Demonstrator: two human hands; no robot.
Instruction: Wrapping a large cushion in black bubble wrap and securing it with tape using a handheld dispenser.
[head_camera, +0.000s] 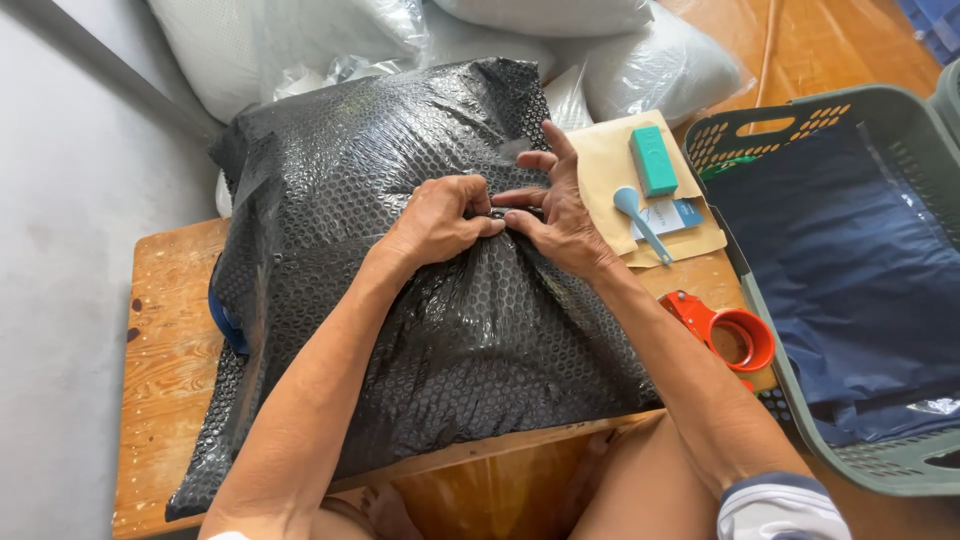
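A big bundle wrapped in black bubble wrap lies on a small wooden table. My left hand and my right hand meet on top of it, near its middle. The left hand's fingers are curled and pinch the wrap at a seam. The right hand presses on the wrap beside it, thumb and forefinger pinching the same fold, the other fingers spread. A bit of blue peeks out at the bundle's left edge.
An orange tape dispenser lies at the table's right edge. Behind it a tan envelope carries a teal box and a light blue scoop. A grey-green basket with dark blue cloth stands right. Clear plastic bags pile behind.
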